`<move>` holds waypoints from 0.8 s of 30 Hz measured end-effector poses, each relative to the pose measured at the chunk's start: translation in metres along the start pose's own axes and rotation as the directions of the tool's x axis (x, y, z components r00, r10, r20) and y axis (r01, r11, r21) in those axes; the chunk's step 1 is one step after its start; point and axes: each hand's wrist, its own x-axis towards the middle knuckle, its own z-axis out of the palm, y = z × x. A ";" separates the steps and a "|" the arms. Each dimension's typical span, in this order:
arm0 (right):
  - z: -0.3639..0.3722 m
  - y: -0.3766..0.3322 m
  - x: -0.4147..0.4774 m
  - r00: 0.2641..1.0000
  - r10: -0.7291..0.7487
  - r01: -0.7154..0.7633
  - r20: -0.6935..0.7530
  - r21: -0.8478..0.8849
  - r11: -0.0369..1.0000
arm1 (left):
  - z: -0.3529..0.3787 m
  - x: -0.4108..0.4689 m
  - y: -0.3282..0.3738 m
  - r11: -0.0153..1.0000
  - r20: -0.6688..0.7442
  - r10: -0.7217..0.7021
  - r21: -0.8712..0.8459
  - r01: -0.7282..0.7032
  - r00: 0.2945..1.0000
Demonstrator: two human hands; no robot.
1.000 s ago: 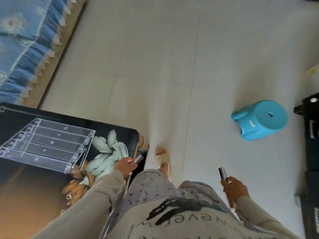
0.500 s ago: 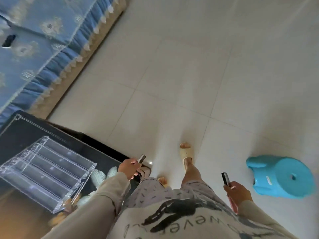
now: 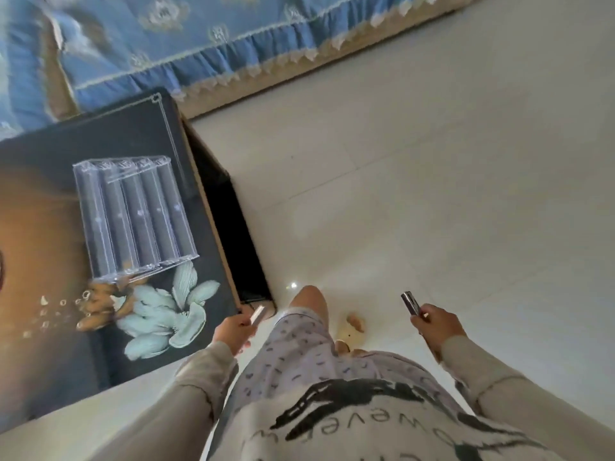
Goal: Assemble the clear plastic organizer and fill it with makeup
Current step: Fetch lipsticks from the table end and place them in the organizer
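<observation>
One tube per grip still (left grip [image 3: 233, 331] pale tube [image 3: 258, 315], right grip [image 3: 436, 327] dark tube [image 3: 410, 302]), view's now swung onto the organizer [image 3: 133, 217], so filling's likely next.

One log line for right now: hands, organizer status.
left hand: grips pale tube | right hand: grips dark tube | organizer: on table, compartments look empty | person: standing beside table

Soft, dim daylight with motion blur throughout — 1 glare spot on the floor [image 3: 432, 194], edges warped.
</observation>
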 end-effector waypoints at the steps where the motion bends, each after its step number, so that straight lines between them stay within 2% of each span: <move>1: -0.006 -0.008 0.008 1.000 -0.022 0.022 0.008 -0.021 1.000 | 0.001 0.002 0.000 0.999 -0.008 -0.028 -0.039 0.028 1.000; 7: -0.033 -0.059 0.061 0.994 -0.080 0.085 0.071 -0.080 0.993 | -0.004 0.025 0.023 0.971 -0.024 -0.128 -0.205 0.121 0.991; 13: -0.058 -0.123 0.107 0.993 -0.040 0.059 0.114 -0.172 0.983 | -0.052 0.059 0.090 0.972 -0.086 -0.076 -0.229 0.055 0.993; 17: -0.071 -0.178 0.131 0.991 -0.065 0.096 0.120 -0.274 0.957 | -0.098 0.076 0.131 0.957 -0.126 -0.039 -0.289 0.001 0.991; 24: -0.079 -0.289 0.165 0.976 -0.146 0.202 0.158 -0.430 0.880 | -0.155 0.096 0.148 0.878 -0.201 -0.092 -0.479 -0.015 0.975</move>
